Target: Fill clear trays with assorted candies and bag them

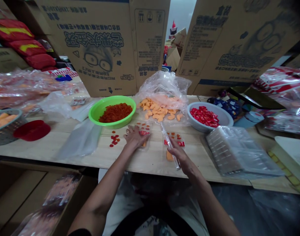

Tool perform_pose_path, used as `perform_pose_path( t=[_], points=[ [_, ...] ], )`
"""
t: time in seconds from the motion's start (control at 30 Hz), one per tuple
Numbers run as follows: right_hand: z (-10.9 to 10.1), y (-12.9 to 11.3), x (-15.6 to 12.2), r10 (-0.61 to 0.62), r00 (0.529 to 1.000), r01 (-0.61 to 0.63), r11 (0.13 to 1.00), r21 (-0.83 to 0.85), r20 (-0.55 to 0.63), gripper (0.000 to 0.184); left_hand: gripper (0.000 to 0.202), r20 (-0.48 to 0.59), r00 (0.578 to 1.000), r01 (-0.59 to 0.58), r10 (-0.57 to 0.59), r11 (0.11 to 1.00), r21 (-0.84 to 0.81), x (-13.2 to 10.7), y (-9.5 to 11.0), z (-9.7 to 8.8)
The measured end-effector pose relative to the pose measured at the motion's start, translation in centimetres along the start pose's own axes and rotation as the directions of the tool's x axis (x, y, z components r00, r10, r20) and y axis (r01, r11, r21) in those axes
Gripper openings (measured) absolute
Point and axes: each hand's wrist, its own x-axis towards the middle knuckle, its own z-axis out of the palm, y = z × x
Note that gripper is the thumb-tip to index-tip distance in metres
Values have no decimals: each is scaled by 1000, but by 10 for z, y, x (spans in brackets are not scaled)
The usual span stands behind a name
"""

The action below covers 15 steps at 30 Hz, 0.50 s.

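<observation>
My left hand (134,137) lies on the wooden table (66,147), fingers pressed on a small clear packet (143,132) holding red and orange pieces. My right hand (180,159) grips the near end of a clear plastic packet (170,144) that stands on edge and reaches away from me. Beside it lies another small filled packet (176,141), and an orange piece (169,156) sits just left of my right hand. Loose red pieces (114,140) lie left of my left hand.
A green bowl (96,109) of red-orange pieces, an open bag of orange snacks (159,109) and a grey bowl (222,115) of red wrapped sweets stand beyond. A stack of empty clear packets (238,150) lies right. Cardboard boxes (103,46) wall the back. A red lid (32,130) and basket (5,126) sit left.
</observation>
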Motion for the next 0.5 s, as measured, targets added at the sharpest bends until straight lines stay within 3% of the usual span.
perform_pose_path(
  t=[0.1, 0.27, 0.4, 0.5],
  points=[
    [7, 5, 11, -4, 999, 1, 997, 78, 40, 66, 104, -59, 995, -82, 84, 996, 45, 10, 9, 3],
    [11, 8, 21, -21, 998, 14, 994, 108, 58, 70, 87, 0, 976, -219, 220, 970, 106, -2, 21, 23],
    [8, 11, 14, -27, 998, 21, 994, 109, 61, 66, 83, -35, 986, -156, 160, 981, 113, -16, 18, 36],
    [6, 16, 7, -1, 999, -3, 996, 88, 45, 63, 86, -34, 997, -68, 70, 997, 46, -14, 17, 32]
  ],
)
